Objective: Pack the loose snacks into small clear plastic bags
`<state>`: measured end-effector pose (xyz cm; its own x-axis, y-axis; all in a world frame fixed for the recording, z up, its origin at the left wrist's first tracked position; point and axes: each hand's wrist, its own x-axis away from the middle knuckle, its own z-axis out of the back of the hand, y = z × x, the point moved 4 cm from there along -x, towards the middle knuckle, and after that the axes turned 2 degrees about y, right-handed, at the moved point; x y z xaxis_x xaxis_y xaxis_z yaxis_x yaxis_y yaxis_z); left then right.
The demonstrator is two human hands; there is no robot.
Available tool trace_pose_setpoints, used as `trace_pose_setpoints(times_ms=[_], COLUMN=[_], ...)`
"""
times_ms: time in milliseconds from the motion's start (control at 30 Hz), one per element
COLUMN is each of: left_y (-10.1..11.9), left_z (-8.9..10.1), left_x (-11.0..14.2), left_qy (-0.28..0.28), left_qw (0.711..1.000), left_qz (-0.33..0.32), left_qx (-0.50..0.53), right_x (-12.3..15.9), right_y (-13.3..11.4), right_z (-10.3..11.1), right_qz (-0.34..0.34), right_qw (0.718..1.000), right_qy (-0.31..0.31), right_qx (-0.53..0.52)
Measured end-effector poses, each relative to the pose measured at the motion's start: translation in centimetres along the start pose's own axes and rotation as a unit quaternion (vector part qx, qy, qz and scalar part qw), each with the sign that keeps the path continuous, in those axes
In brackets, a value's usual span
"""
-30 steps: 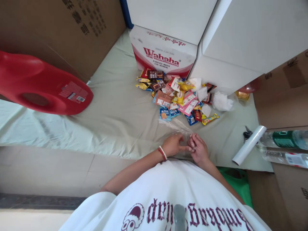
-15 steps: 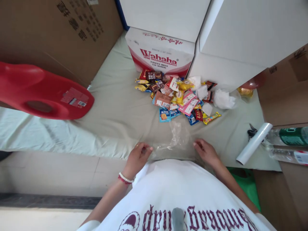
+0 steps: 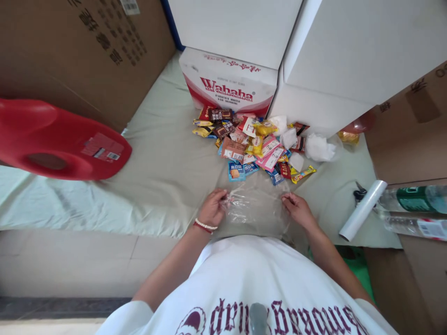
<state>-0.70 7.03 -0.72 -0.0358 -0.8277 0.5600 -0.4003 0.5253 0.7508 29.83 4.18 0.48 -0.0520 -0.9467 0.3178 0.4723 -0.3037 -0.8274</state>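
While snack packets (image 3: 256, 145) lie heaped against the Wahaha box (image 3: 228, 88), here's the clear plastic film (image 3: 253, 207) — spread just this side of them, left hand (image 3: 213, 208) and right hand (image 3: 298, 209) apart, each pinching an opposite edge.

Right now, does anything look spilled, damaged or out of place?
No clear spill or damage stands out. The snack packets lie jumbled in front of the water box, overlapping at odd angles, and the clear plastic held between the left hand and right hand looks wrinkled.

Soft lt, glints on plastic (image 3: 239, 211), edges distort., sl. blur
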Motion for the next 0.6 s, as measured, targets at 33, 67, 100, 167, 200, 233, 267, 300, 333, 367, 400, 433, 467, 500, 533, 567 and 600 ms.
trace_pose_setpoints(times_ms=[33, 67, 100, 167, 200, 233, 267, 300, 333, 367, 400, 433, 467, 500, 533, 567, 600], left_y=[0.4, 0.7, 1.0, 1.6, 1.9, 2.2, 2.4, 2.6, 2.8, 2.9, 3.0, 2.9, 2.8, 2.5, 2.2, 1.7, 1.3], left_z=[1.4, 2.8, 4.2, 6.1, 6.7, 6.8, 6.5, 6.0, 5.2, 4.2, 3.0, 1.8, 0.5, -0.6, -1.6, -2.4, -2.8], left_x=[0.1, 0.3, 0.5, 1.0, 1.1, 1.1, 0.9, 0.5, 0.2, -0.2, -0.6, -0.8, -1.0, -1.0, -0.8, -0.6, -0.3], left_qy=[0.018, 0.043, 0.077, 0.144, 0.166, 0.174, 0.166, 0.149, 0.131, 0.114, 0.092, 0.066, 0.038, 0.01, -0.02, -0.046, -0.066], left_qw=[1.0, 0.999, 0.997, 0.984, 0.973, 0.962, 0.951, 0.938, 0.917, 0.885, 0.84, 0.79, 0.746, 0.724, 0.717, 0.72, 0.728], left_qz=[-0.007, -0.016, -0.03, -0.067, -0.082, -0.092, -0.093, -0.09, -0.087, -0.086, -0.093, -0.107, -0.13, -0.158, -0.187, -0.212, -0.229], left_qx=[0.003, 0.006, -0.001, -0.082, -0.139, -0.191, -0.242, -0.3, -0.367, -0.443, -0.526, -0.601, -0.652, -0.672, -0.671, -0.659, -0.643], right_x=[-0.4, -0.9, -1.8, -4.2, -5.7, -7.3, -9.0, -10.7, -12.2, -13.6, -14.7, -15.6, -16.2, -16.6, -16.9, -17.1, -17.2], right_y=[0.2, 0.2, -0.2, -1.6, -2.6, -3.7, -4.8, -6.0, -7.2, -8.3, -9.4, -10.3, -11.0, -11.4, -11.5, -11.5, -11.3], right_z=[0.8, 1.7, 2.8, 5.1, 6.0, 6.5, 6.4, 5.9, 5.1, 4.1, 3.0, 1.8, 0.8, 0.0, -0.8, -1.4, -1.7], right_qz=[0.009, 0.022, 0.032, 0.033, 0.019, -0.004, -0.032, -0.056, -0.07, -0.072, -0.07, -0.065, -0.063, -0.066, -0.067, -0.057, -0.041], right_qw=[0.999, 0.996, 0.993, 0.988, 0.984, 0.979, 0.974, 0.967, 0.959, 0.952, 0.945, 0.939, 0.935, 0.933, 0.934, 0.942, 0.954], right_qy=[-0.031, -0.051, -0.048, 0.016, 0.051, 0.075, 0.078, 0.071, 0.061, 0.064, 0.08, 0.103, 0.133, 0.162, 0.185, 0.194, 0.195], right_qx=[0.032, 0.066, 0.099, 0.151, 0.17, 0.191, 0.212, 0.237, 0.268, 0.29, 0.31, 0.321, 0.322, 0.315, 0.297, 0.266, 0.223])
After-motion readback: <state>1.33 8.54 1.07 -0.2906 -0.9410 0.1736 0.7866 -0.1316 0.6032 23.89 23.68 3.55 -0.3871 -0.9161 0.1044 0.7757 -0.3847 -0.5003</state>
